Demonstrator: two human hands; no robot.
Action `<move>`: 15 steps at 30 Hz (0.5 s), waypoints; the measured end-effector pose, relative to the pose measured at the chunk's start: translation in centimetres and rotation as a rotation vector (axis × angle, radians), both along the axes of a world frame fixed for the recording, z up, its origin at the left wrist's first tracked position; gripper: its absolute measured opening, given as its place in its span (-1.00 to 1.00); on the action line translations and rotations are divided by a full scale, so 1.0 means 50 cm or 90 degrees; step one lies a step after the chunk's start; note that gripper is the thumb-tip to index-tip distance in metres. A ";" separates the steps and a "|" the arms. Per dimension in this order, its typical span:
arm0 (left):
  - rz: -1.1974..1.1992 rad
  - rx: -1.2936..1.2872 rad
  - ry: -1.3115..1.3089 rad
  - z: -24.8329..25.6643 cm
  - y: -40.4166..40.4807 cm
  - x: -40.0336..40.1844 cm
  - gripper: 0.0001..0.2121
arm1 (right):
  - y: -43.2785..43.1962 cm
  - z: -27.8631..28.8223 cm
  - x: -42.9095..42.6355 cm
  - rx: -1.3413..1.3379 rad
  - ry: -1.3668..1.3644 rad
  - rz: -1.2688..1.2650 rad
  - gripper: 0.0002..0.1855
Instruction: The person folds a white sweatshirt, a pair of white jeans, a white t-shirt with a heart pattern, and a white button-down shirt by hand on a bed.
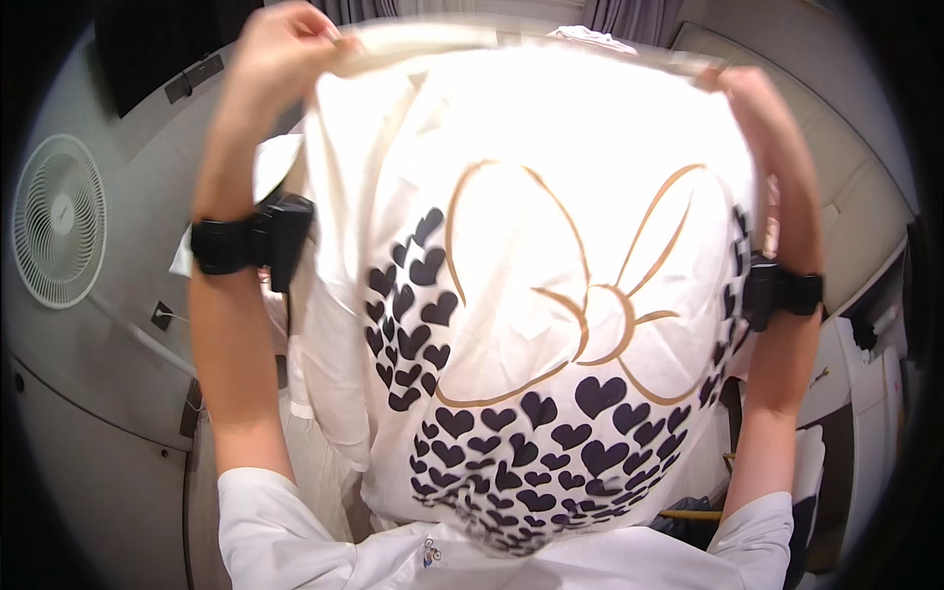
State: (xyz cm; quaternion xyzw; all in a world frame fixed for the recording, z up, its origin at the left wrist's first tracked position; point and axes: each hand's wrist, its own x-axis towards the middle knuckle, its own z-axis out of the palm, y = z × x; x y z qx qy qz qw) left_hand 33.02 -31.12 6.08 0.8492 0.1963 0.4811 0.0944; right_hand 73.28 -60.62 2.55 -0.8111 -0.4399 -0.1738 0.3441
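A white cloth garment [516, 243] printed with black hearts and a large gold bow outline hangs spread out before me. At the upper left, my left hand [295, 44] pinches one end of its top edge. Toward the upper right, my right hand [745, 88] grips the other end, slightly blurred. Both arms are raised and held apart, with a black strapped device on each forearm. The garment's lower part reaches down against my white shirt [383, 557]. A white sleeve-like part [328, 369] dangles at its left side. The cloth's top is overexposed.
A white round fan [63, 217] stands at the left near a wall socket [162, 316]. At the right is a cream padded surface [848, 184], with white drawers [822, 376] below it. Grey curtains [634, 22] hang at the back. The garment hides most of what lies ahead.
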 end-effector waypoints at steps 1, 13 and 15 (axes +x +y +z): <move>-0.040 -0.123 0.038 -0.056 0.027 0.049 -0.81 | 0.038 -0.053 0.021 -0.045 0.061 0.004 -0.71; -0.059 -0.777 0.270 -0.607 0.202 0.374 -0.84 | 0.247 -0.572 0.182 -0.239 0.405 0.049 -0.66; -0.162 -0.846 0.145 -0.569 0.176 0.373 -0.75 | 0.230 -0.525 0.182 -0.262 0.488 0.068 -0.56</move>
